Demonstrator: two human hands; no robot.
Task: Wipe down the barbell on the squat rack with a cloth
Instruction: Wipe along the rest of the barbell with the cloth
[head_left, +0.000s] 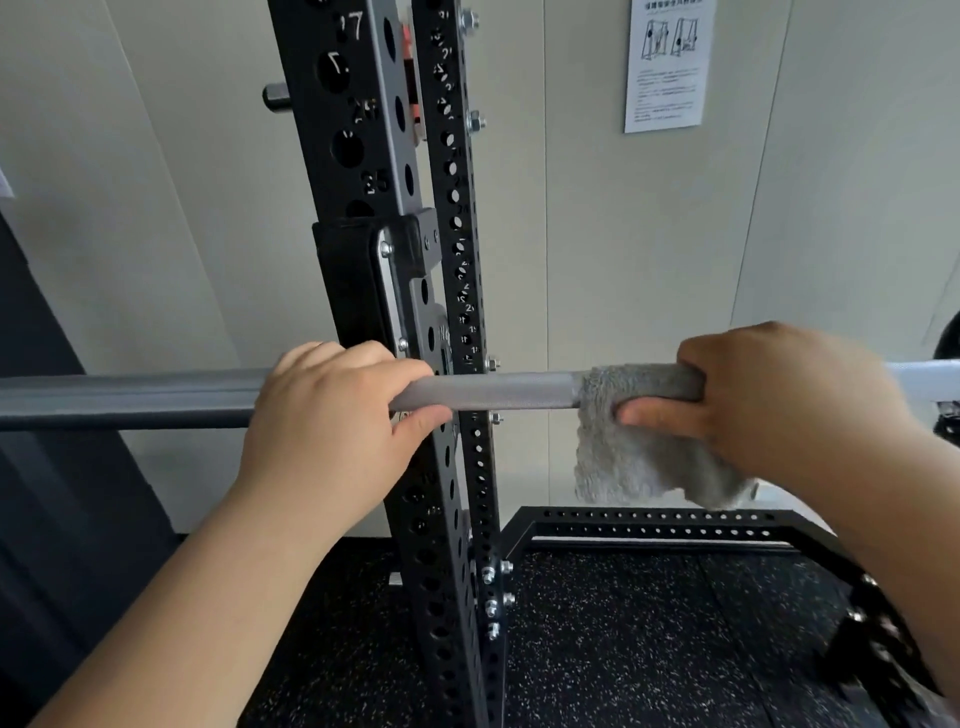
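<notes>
The grey steel barbell runs level across the view, resting on the black squat rack upright. My left hand is wrapped around the bar just left of the upright. My right hand grips a fluffy grey cloth folded over the bar to the right of the upright. The cloth's loose part hangs below the bar. A bare knurled stretch of bar shows between my two hands.
The rack's perforated black base frame lies on speckled black rubber flooring. A horizontal peg sticks out from the upright higher up. A paper notice hangs on the pale wall. Dark equipment sits at the far right edge.
</notes>
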